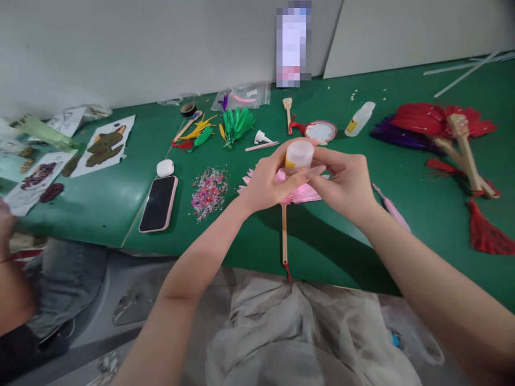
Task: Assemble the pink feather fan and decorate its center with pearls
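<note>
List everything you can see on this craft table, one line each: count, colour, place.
small bottle: one, clear with yellow label, held by both hands
pink fan: one, pink, on table under the hands
phone: one, black in pink case, left of centre
confetti pile: one, mostly pink, right of phone
green feathers: one bunch, green, far centre
spare bottle: one, clear, lying beyond the hands
red fans: two or so, red, right side
table: one, green, beneath everything
other person: one, at left edge
left hand: one, gripping small bottle
right hand: one, gripping small bottle
</note>
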Available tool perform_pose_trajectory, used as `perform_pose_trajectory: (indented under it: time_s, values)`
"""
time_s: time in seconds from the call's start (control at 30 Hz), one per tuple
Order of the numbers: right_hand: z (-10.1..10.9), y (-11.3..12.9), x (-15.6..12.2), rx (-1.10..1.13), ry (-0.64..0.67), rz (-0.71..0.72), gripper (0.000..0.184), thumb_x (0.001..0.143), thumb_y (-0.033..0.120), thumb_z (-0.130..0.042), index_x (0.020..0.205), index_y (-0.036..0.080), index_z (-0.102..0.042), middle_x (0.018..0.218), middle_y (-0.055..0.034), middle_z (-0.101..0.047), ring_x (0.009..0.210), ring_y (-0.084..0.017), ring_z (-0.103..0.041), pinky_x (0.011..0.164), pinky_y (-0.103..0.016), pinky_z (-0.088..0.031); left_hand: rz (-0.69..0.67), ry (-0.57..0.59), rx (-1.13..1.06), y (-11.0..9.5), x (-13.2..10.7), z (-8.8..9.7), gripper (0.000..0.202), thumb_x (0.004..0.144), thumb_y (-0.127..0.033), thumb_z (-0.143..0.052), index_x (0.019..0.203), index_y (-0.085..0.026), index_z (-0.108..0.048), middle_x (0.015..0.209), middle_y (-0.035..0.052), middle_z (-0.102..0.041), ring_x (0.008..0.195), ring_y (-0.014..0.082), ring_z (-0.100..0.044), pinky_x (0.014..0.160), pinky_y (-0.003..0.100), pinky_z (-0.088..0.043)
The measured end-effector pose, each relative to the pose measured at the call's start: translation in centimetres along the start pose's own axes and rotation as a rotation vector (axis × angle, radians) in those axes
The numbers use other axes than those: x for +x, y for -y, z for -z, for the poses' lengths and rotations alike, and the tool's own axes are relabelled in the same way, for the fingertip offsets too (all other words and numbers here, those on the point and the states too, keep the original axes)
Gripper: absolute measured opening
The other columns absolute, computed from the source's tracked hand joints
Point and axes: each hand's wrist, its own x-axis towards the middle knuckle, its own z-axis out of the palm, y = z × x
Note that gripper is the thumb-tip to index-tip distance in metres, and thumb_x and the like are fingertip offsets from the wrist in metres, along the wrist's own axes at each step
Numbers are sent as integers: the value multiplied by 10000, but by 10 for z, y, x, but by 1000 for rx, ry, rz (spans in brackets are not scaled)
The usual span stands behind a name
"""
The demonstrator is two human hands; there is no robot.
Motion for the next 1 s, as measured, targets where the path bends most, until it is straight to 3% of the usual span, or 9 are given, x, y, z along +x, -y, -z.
perform_pose_trajectory:
  time_s: [0.27,0.57,0.73,1.0]
  values:
    - [-15,-14,9,81,1,15,206,827,321,-601,949,198,-713,894,-30,-728,818,-230,-662,701,-327,-515,-86,-30,-25,16,6,9,436,813,-522,-568,1135,-232,-518,1140,55,-621,974,211,-623,796,333,-513]
    - [-27,-6,1,232,70,-92,174,800,247,-614,922,174,-715,881,-23,-724,829,-213,-665,734,-311,-523,19,11,1,14,-12,21,489,784,-481,-625,1172,-196,-540,1142,84,-637,943,210,-637,806,312,-511]
    - [-27,-3,-4,270,98,-160,166,788,215,-605,912,165,-704,766,-12,-700,758,-198,-664,680,-300,-529,74,28,24,13,-18,21,489,784,-483,-618,1169,-190,-546,1052,81,-670,892,215,-647,783,328,-521]
    - [-19,-3,-4,264,85,-148,126,773,176,-601,849,165,-701,701,-2,-677,740,-197,-658,665,-289,-513,55,19,1,12,-15,13,487,786,-475,-619,1178,-198,-537,1104,74,-656,894,206,-648,773,309,-513]
